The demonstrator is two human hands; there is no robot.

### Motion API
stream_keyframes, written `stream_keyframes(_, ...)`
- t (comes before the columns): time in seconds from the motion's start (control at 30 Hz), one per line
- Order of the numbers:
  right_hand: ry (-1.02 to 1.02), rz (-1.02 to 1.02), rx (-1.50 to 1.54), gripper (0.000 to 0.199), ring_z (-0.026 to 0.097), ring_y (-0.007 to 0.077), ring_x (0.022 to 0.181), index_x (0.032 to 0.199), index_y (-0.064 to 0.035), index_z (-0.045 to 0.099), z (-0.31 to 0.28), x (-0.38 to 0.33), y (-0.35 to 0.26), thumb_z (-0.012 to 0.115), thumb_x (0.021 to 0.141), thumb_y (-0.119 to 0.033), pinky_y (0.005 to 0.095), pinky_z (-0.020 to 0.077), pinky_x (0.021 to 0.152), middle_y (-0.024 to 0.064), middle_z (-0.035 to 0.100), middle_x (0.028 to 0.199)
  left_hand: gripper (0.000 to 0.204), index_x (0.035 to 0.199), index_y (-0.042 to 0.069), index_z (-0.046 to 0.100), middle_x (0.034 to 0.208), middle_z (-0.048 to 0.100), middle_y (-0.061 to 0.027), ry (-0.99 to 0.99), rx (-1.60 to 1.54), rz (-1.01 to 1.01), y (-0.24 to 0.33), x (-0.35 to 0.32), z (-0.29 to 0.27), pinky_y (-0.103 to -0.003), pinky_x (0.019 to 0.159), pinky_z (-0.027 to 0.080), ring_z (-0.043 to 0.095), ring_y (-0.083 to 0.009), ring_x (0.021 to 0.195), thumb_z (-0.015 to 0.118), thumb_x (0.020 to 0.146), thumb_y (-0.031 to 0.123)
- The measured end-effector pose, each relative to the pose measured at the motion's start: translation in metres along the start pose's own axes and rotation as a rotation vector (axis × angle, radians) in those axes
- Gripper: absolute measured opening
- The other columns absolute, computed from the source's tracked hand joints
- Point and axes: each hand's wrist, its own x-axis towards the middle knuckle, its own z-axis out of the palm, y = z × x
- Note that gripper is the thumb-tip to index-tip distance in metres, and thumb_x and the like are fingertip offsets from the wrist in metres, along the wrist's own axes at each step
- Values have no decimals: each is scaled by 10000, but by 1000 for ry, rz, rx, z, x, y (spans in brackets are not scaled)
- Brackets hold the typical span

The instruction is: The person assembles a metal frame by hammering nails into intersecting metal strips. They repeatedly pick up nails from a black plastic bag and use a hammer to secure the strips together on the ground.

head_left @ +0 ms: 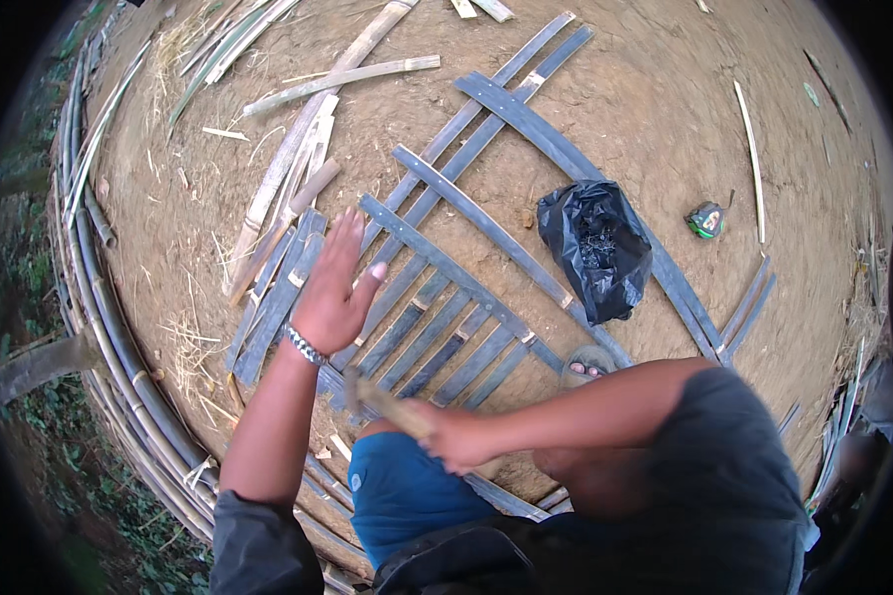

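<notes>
My left hand (332, 297) is stretched out flat, thumb apart from the fingers, with nothing in it. It hovers over or rests on the left edge of a slatted panel (446, 268) of dark bamboo strips; I cannot tell whether it touches. My right hand (453, 434) is wrapped round the wooden handle of a hammer (395, 409), slightly blurred. The hammer's head points left, over the near end of the slats. Several short slats (432, 342) run from the panel's crosspiece toward me. Part of their near ends is hidden by my hand and knee.
An open black plastic bag (583, 263) with what look like nails lies across the long crosspieces (556, 149). A tape measure (706, 219) sits on the dirt to the right. Split bamboo pieces (293, 188) are piled left, beside a bamboo rail (119, 347) and greenery.
</notes>
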Motion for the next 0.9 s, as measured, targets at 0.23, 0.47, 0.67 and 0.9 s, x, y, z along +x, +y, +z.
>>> stream_keyframes(0.23, 252, -174, -648, 742, 683, 420, 915, 1680, -208, 124, -104, -139, 53, 518, 1051, -210, 546, 530, 856, 248, 665, 953, 852, 1645, -24, 197, 1738, 131, -236, 37, 471, 71, -34, 25, 95, -548, 1305, 28, 75, -357, 1629, 526, 1031, 467)
stream_keyframes(0.47, 549, -269, -789, 744, 643, 434, 920, 1654, -246, 270, -106, -128, 108, 594, 986, -197, 529, 525, 899, 203, 615, 1121, 1211, 1632, -49, 206, 1731, 136, -247, 71, 348, 53, -36, 38, 135, -563, 1301, 17, 71, -392, 1622, 641, 832, 749)
stream_keyframes(0.67, 624, -292, -946, 778, 669, 360, 888, 1596, -259, 405, -111, -114, 112, 710, 882, -216, 479, 560, 754, 140, 578, 1148, 1249, 1635, -44, 201, 1735, 133, -235, 91, 355, 58, -39, 36, 137, -550, 1305, 7, 68, -380, 1623, 658, 802, 767)
stream_keyframes(0.9, 774, -163, -1005, 623, 689, 355, 917, 1407, -145, 549, -129, -126, 144, 774, 851, -315, 486, 565, 720, 121, 592, 1111, 1226, 1635, -48, 188, 1731, 148, -241, 131, 344, 78, -35, 39, 132, -550, 1305, -1, 76, -386, 1622, 691, 810, 706)
